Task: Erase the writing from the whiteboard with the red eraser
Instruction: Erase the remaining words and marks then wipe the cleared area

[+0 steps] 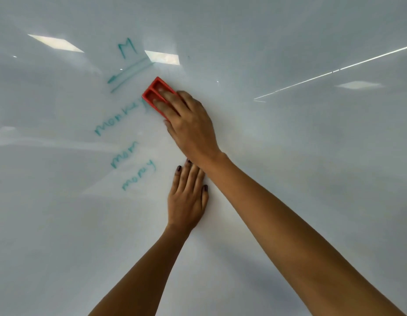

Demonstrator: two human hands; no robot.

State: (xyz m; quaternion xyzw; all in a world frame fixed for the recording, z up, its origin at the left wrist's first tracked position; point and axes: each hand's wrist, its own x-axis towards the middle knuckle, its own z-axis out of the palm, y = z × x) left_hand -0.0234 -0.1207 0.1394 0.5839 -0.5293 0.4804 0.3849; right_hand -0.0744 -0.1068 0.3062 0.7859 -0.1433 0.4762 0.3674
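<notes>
Half red eraser (155, 93) hidden under right hand (191, 128)

Right hand (191, 128): arm extended far forward, palm down, fingers (168, 99) straight and pressed flat, thumb tucked along the near-left edge of the palm. Left hand (186, 199): palm down, flat, fingers together pointing forward, dark polish on nails. Left fingertips (179, 169) lie just under the right wrist, which crosses over them. Both forearms bare.
</notes>
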